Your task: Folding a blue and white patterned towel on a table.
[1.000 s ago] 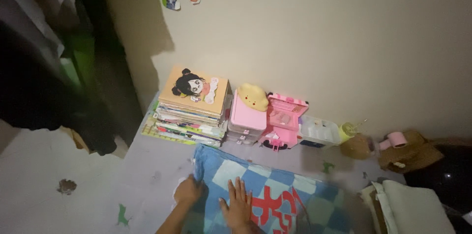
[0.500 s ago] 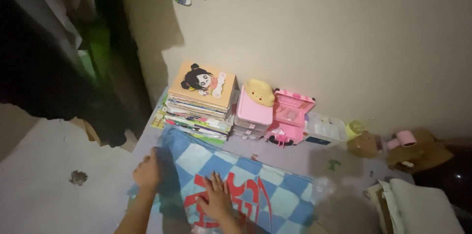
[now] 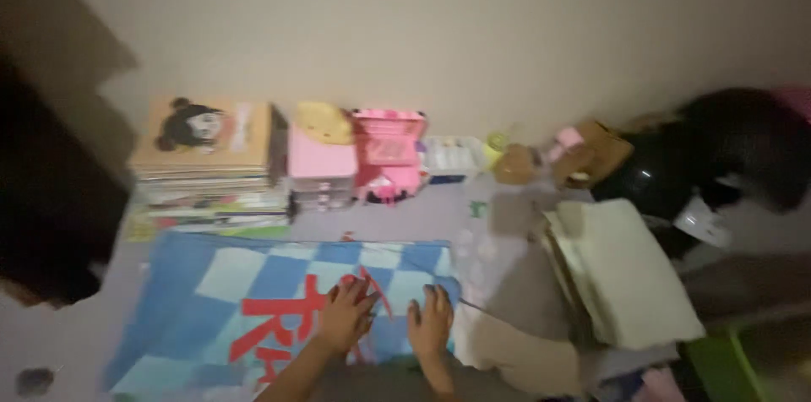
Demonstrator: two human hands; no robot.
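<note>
both hands [image 3: 389,326] atop checkered cloth [image 3: 253,301]

My hands rest on a blue-and-pale checked cloth [image 3: 253,301] with red lettering, near a pink drawer box [image 3: 321,167], a yellow plush [image 3: 323,122] and cream folded fabric [image 3: 625,275].

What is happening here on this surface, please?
A person presses both hands flat on a blue checked cloth with red lettering, spread on a pale surface. The left hand and right hand lie side by side near its right edge. Behind it, along the wall, stand a stack of books and pink toy boxes. Folded pale fabric lies to the right.
</note>
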